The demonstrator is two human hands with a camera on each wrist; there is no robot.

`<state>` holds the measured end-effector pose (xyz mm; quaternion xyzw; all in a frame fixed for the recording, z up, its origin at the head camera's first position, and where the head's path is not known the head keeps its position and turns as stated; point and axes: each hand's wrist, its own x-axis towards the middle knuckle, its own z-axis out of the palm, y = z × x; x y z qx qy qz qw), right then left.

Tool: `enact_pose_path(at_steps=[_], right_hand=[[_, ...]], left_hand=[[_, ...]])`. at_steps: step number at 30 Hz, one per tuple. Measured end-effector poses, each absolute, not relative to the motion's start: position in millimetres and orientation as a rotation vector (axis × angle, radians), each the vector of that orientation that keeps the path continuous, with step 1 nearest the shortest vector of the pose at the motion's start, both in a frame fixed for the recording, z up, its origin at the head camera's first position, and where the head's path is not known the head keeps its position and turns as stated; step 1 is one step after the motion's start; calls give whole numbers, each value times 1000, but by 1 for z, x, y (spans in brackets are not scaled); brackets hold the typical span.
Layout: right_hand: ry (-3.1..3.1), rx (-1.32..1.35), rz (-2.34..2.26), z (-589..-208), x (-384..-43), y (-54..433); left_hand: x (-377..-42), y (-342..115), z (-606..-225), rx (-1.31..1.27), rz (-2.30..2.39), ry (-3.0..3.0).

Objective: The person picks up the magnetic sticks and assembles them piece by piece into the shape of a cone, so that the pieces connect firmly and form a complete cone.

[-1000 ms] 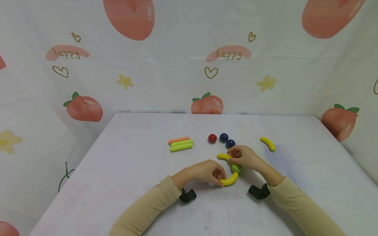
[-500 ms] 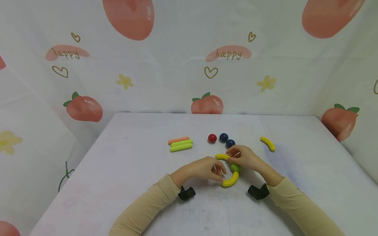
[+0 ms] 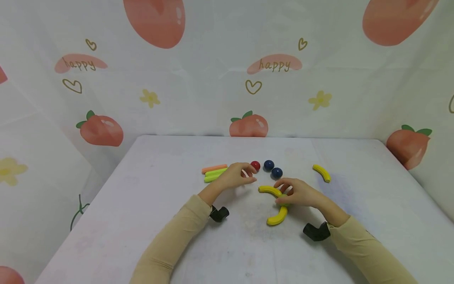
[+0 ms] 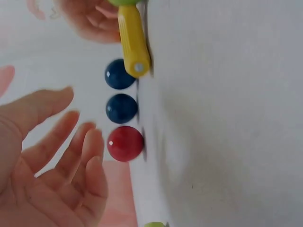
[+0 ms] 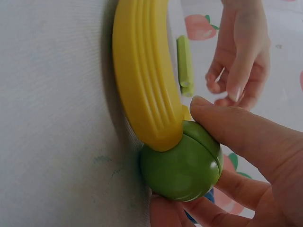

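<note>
A green ball (image 5: 182, 165) sits on the table between two yellow toy bananas. My right hand (image 3: 299, 193) holds the ball, thumb on one side and fingers on the other. The upper toy banana (image 3: 268, 189) reaches left from the ball; the lower toy banana (image 3: 277, 217) curves toward me, its end against the ball. My left hand (image 3: 235, 175) is raised with loose, bent fingers and nothing in its grasp. It is nearest a red ball (image 4: 125, 144), apart from it in the left wrist view. Two dark blue balls (image 3: 268, 165) stand beside the red one.
An orange stick (image 3: 214, 169) and yellow-green sticks (image 3: 211, 178) lie behind the left hand, partly covered by it. A third toy banana (image 3: 321, 173) is at the far right. Black wrist mounts (image 3: 317, 232) hang under both forearms. A patterned cloth backdrop rises behind the table.
My left hand has let go of the lower toy banana and moved away, up toward the red ball. My right hand has shifted slightly from the upper toy banana onto the green ball.
</note>
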<state>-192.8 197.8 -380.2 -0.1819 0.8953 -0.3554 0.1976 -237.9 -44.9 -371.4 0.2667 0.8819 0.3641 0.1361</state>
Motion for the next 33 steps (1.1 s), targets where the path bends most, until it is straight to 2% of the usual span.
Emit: enact_pose_path(at_steps=[8, 25, 33], right_hand=[[2496, -488, -989, -380, -194, 198], [2463, -498, -1017, -376, -191, 196], [2465, -478, -1013, -376, -192, 197]], left_hand=[[-253, -37, -374, 585, 1106, 2662], [-270, -22, -384, 670, 922, 2699], [-266, -26, -384, 609, 955, 2683]])
